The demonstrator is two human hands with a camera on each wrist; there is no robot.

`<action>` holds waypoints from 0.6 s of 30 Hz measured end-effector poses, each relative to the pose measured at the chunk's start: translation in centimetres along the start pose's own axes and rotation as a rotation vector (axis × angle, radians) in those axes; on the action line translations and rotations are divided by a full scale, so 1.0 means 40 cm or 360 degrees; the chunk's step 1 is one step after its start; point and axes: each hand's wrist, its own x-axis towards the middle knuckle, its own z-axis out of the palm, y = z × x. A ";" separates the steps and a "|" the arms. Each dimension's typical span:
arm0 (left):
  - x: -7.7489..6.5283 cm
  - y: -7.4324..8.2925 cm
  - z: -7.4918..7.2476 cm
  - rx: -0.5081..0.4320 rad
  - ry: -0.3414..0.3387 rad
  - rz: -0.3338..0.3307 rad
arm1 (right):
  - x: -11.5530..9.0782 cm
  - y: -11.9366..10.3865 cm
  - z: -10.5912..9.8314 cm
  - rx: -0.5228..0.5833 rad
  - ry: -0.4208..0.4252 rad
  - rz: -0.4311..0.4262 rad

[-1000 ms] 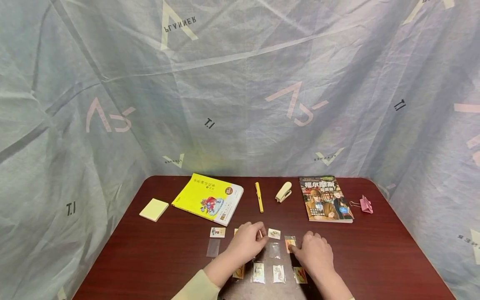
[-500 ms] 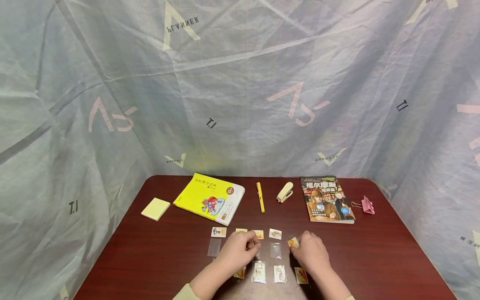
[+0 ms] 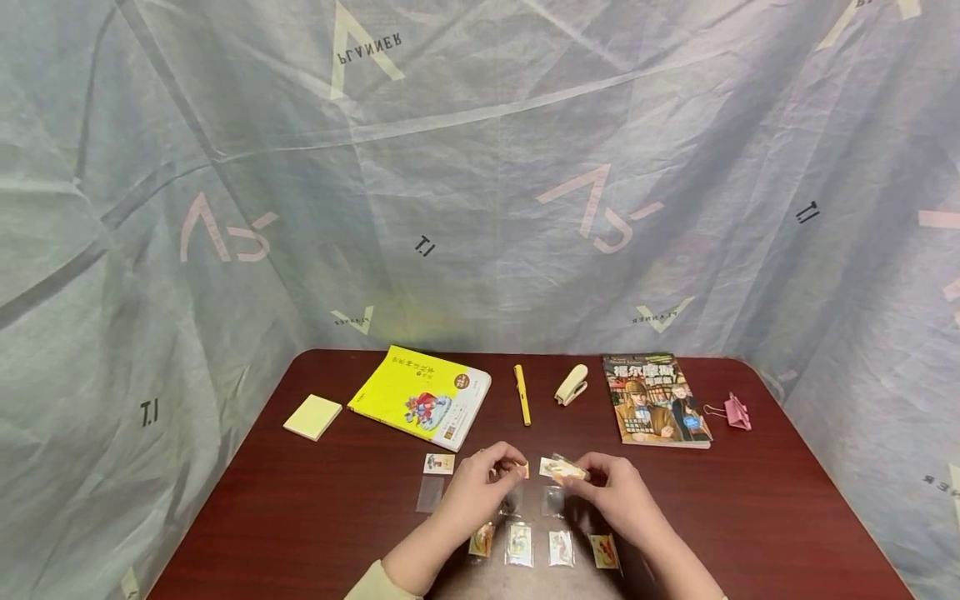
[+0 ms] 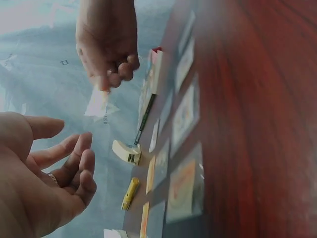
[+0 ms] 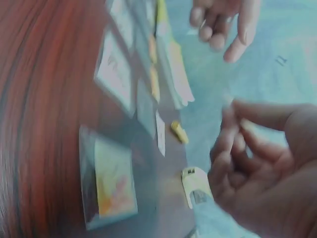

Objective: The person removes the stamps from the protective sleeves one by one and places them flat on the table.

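Between thumb and fingers my right hand (image 3: 617,487) pinches a small picture card in a clear sleeve (image 4: 97,102), raised off the table. My left hand (image 3: 476,490) hovers opposite, its fingers loosely bent; the left wrist view shows a gap between thumb and fingers with nothing in it. Below lie sleeved picture cards in a front row, among them a sleeved card (image 3: 519,544) and another sleeved card (image 3: 604,551). Behind them are flat clear sleeves (image 3: 430,494), and farther back unsleeved cards such as the far-left card (image 3: 438,463). My left hand hides part of these rows.
Along the back of the dark red table (image 3: 240,517) lie a sticky-note pad (image 3: 312,417), a yellow book (image 3: 416,396), a yellow pen (image 3: 522,395), a cream stapler (image 3: 572,385), a comic-style book (image 3: 656,400) and a pink binder clip (image 3: 735,412). Grey cloth (image 3: 480,208) hangs behind.
My right hand has lifted the sleeved card and carried it left, tilting it. My left hand drew back left, then came toward the right hand again.
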 end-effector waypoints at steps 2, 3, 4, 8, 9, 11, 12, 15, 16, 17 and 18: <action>0.006 0.004 0.000 -0.0137 -0.0027 -0.0018 | 0.000 -0.004 0.001 0.0206 -0.0144 -0.0091; 0.008 0.005 0.000 -0.0211 -0.0049 -0.0032 | -0.001 -0.005 0.002 0.0279 -0.0208 -0.0133; 0.010 0.007 0.000 -0.0301 -0.0073 -0.0048 | -0.002 -0.004 0.003 0.0345 -0.0264 -0.0165; 0.012 0.010 0.000 -0.0617 -0.0169 -0.0098 | -0.005 0.002 0.008 0.0507 -0.0413 -0.0266; 0.012 0.009 0.000 -0.0687 -0.0194 -0.0108 | -0.005 0.004 0.010 0.0532 -0.0439 -0.0287; 0.012 0.005 0.000 -0.0806 -0.0241 -0.0116 | -0.007 0.006 0.012 0.0581 -0.0485 -0.0327; 0.011 0.003 0.000 -0.0849 -0.0267 -0.0121 | -0.008 0.006 0.014 0.0618 -0.0510 -0.0332; 0.009 -0.003 0.001 -0.1028 -0.0349 -0.0139 | -0.012 0.005 0.016 0.0715 -0.0573 -0.0331; 0.008 -0.004 0.001 -0.1088 -0.0381 -0.0142 | -0.014 0.004 0.016 0.0749 -0.0592 -0.0324; 0.007 -0.004 0.001 -0.1143 -0.0412 -0.0147 | -0.015 0.002 0.016 0.0785 -0.0610 -0.0318; 0.005 -0.005 0.001 -0.1198 -0.0442 -0.0152 | -0.017 0.000 0.017 0.0817 -0.0620 -0.0295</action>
